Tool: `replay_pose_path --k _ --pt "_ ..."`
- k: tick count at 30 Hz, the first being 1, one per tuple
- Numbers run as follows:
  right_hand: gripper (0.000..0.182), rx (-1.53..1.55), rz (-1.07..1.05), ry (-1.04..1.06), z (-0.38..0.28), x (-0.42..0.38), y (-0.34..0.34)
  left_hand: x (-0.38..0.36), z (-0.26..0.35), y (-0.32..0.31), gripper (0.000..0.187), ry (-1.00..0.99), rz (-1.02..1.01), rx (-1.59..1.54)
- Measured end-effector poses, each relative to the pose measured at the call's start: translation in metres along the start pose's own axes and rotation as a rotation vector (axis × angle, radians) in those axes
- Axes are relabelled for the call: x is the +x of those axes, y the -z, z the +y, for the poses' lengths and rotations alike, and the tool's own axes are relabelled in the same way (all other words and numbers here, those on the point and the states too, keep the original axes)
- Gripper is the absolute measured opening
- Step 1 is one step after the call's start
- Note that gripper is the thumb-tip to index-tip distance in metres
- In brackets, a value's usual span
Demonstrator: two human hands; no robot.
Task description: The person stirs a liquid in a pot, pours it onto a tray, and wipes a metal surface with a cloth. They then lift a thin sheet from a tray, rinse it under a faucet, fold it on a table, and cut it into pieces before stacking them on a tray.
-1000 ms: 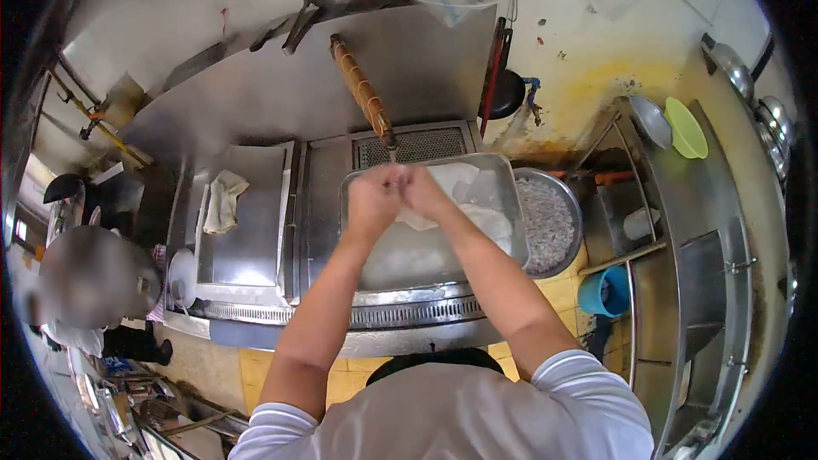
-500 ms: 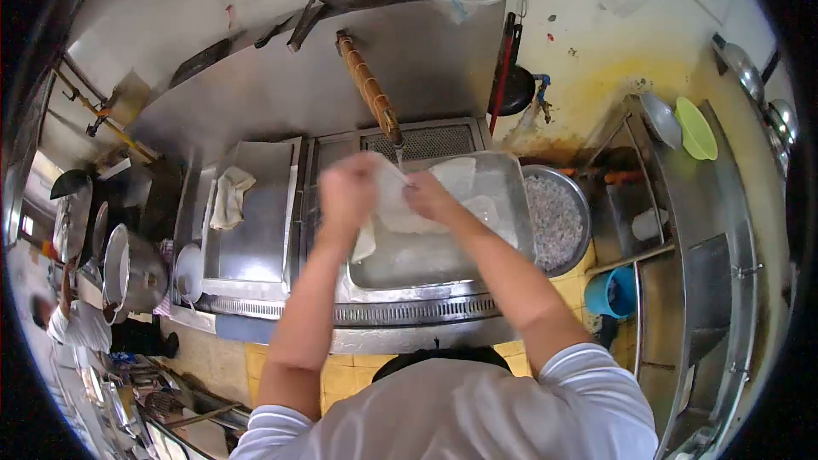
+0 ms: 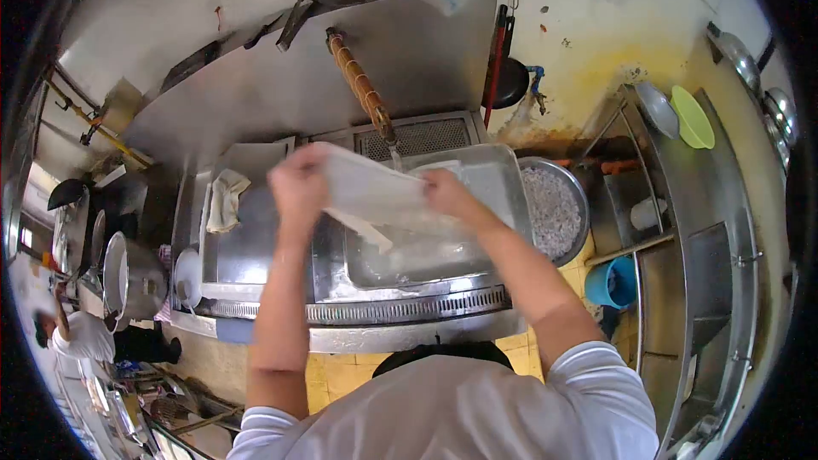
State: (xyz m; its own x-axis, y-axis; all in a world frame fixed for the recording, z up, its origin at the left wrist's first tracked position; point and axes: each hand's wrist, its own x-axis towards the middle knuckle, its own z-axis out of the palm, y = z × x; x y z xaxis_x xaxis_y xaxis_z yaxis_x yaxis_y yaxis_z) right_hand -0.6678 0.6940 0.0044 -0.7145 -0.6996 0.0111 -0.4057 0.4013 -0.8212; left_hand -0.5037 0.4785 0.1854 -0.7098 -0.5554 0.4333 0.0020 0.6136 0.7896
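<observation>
A thin white cloth (image 3: 375, 186) is stretched between my two hands over a shallow metal tray (image 3: 498, 175). My left hand (image 3: 300, 181) grips its left end, to the left of the tray, with the fingers closed. The opposite end is in the closed fingers of my right hand (image 3: 450, 193), which is above the tray. Part of the cloth hangs toward the tray's left side. Behind the cloth, a wrapped pipe (image 3: 362, 85) slants down to a spout. The tray looks wet, and the cloth hides some of its bottom.
To the right of the tray stands a round metal basin (image 3: 552, 213) filled with pale, grainy pieces. A crumpled cloth (image 3: 227, 201) lies on the left metal surface. A blue bucket (image 3: 611, 282) is at lower right. Another person (image 3: 85, 336) stands at far left beside a large pot (image 3: 135, 279).
My hands have moved apart, the left one going left and the right one slightly right. The cloth between them is now spread wider. The view has shifted slightly.
</observation>
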Motion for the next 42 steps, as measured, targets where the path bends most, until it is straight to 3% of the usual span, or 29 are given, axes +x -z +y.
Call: replay_pose_path --k 1,2,4,6,8,10,11,12,13,14,15,18,20,22,25,26,27,28,29,30,32,34,36,39,42 --pt "0.03 -0.238 0.053 -0.055 0.034 -0.004 0.013 0.011 -0.031 0.018 0.018 0.052 0.088 -0.115" --pt "0.03 -0.233 0.086 -0.021 0.062 -0.019 0.027 0.012 -0.022 0.036 0.019 0.155 0.132 0.019" --pt "0.03 -0.24 0.1 0.007 0.068 -0.022 0.039 0.002 -0.061 0.016 0.02 -0.009 0.102 0.0" --pt "0.03 -0.248 0.067 -0.015 0.023 -0.012 0.035 -0.02 -0.038 -0.023 0.023 -0.072 -0.016 0.19" --pt "0.028 0.326 0.198 0.212 -0.057 -0.003 0.001 -0.036 -0.035 -0.066 0.026 -0.267 -0.126 0.163" --pt "0.03 0.366 -0.038 -0.069 -0.095 -0.006 -0.007 -0.033 0.0 -0.052 0.026 -0.217 -0.162 0.198" --pt "0.028 0.252 -0.013 -0.055 -0.069 -0.003 -0.018 -0.03 0.013 -0.047 0.026 -0.195 -0.185 0.215" --pt "0.026 0.137 0.013 -0.044 -0.043 0.001 -0.03 -0.01 -0.015 -0.027 0.027 -0.293 -0.089 0.165" --pt "0.022 -0.118 0.174 0.127 0.022 0.008 -0.039 0.0 -0.005 0.003 0.023 -0.11 0.028 0.148" --pt "0.024 -0.139 0.146 0.057 0.043 -0.007 -0.01 0.011 -0.011 0.03 0.02 0.045 0.034 -0.061" --pt "0.025 -0.16 0.117 -0.012 0.053 -0.019 0.015 0.012 -0.002 0.052 0.021 0.112 0.059 0.118" --pt "0.028 -0.403 -0.04 -0.103 0.03 -0.026 0.043 -0.015 -0.057 0.015 0.021 0.003 0.028 0.105" --pt "0.026 0.018 0.212 0.127 -0.016 -0.017 0.01 -0.039 -0.043 -0.03 0.023 -0.095 -0.116 0.148" --pt "0.025 0.329 0.137 0.27 -0.1 -0.016 -0.007 -0.048 -0.012 -0.062 0.025 -0.167 -0.197 0.226" --pt "0.024 0.07 0.046 0.127 -0.054 -0.001 -0.035 -0.021 -0.024 -0.031 0.024 -0.297 -0.095 0.123" --pt "0.024 -0.086 0.141 0.173 -0.005 0.0 -0.036 -0.014 -0.011 -0.002 0.021 -0.097 0.023 0.11" --pt "0.025 -0.244 0.235 0.222 0.04 -0.006 -0.022 -0.006 -0.009 0.025 0.019 -0.056 0.098 0.044" --pt "0.025 -0.228 0.18 0.055 0.05 -0.018 0.005 -0.001 -0.015 0.045 0.018 0.033 0.109 0.044" --pt "0.026 -0.211 0.123 -0.111 0.045 -0.027 0.025 -0.005 -0.025 0.045 0.018 0.037 0.145 0.034" --pt "0.024 -0.246 0.112 -0.107 0.027 -0.03 0.033 -0.012 -0.042 0.039 0.018 0.042 0.176 0.025" --pt "0.02 -0.315 0.093 -0.106 -0.012 -0.031 0.038 -0.029 -0.081 -0.002 0.02 -0.179 0.112 0.052" --pt "0.02 0.227 0.296 0.274 -0.036 0.001 -0.011 -0.049 -0.048 -0.04 0.023 -0.147 -0.058 0.086" --pt "0.02 0.331 0.138 0.295 -0.118 -0.011 -0.014 -0.048 -0.014 -0.045 0.024 -0.199 -0.116 0.114" --pt "0.019 0.191 0.019 0.026 -0.082 -0.017 -0.01 -0.02 -0.007 -0.001 0.025 -0.162 -0.045 0.033" --pt "0.02 -0.171 0.102 -0.013 0.002 -0.007 0.015 -0.011 -0.042 0.034 0.026 -0.037 0.08 0.024"
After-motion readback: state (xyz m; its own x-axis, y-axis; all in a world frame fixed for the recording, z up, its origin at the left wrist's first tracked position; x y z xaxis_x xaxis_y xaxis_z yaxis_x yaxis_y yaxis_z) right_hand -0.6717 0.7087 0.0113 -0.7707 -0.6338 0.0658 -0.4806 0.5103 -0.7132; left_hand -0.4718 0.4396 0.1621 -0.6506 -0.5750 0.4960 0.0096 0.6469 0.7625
